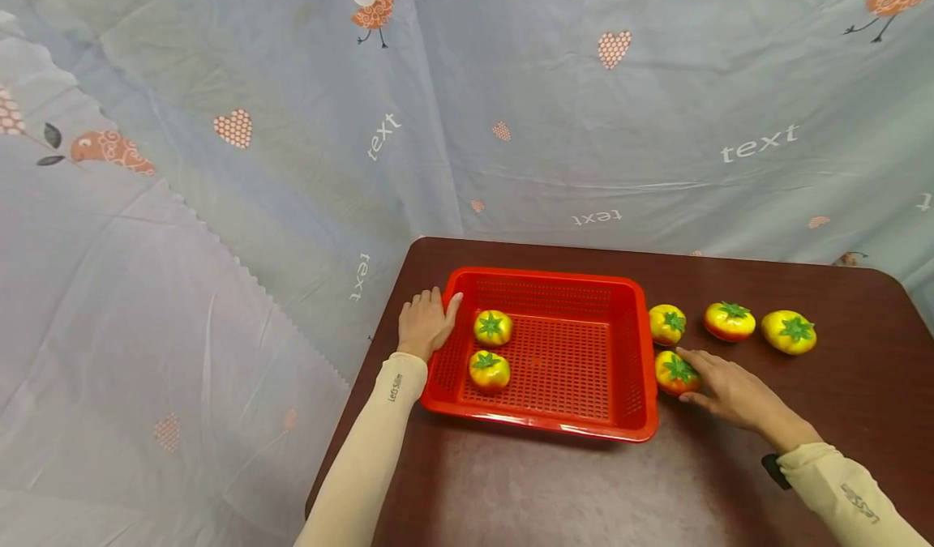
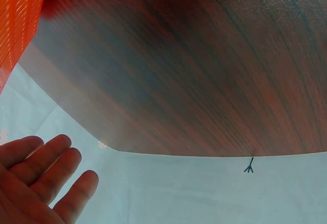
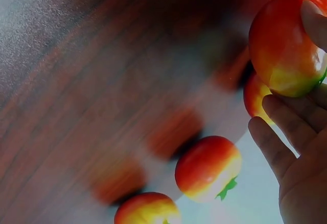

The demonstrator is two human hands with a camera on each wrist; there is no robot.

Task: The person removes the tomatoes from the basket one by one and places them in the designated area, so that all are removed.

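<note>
A red plastic basket (image 1: 536,424) sits on the dark table, with two yellow-and-red tomatoes inside toward its left side, one tomato (image 1: 493,328) behind the other tomato (image 1: 489,371). My left hand (image 1: 425,324) is at the basket's left rim, fingers extended and thumb pointing toward the inside. Just outside the right wall, my right hand (image 1: 733,393) pinches a tomato (image 3: 281,45) between thumb and fingers. Its green leafy top (image 1: 677,369) faces up in the head view. Behind it is another tomato (image 1: 666,325), close to the basket wall.
Farther right are two more tomatoes, a redder tomato (image 1: 730,322) and a yellower tomato (image 1: 790,332). The brown wooden table (image 1: 547,490) extends in front of the basket. A pale patterned cloth (image 1: 525,158) hangs behind and to the left of the table.
</note>
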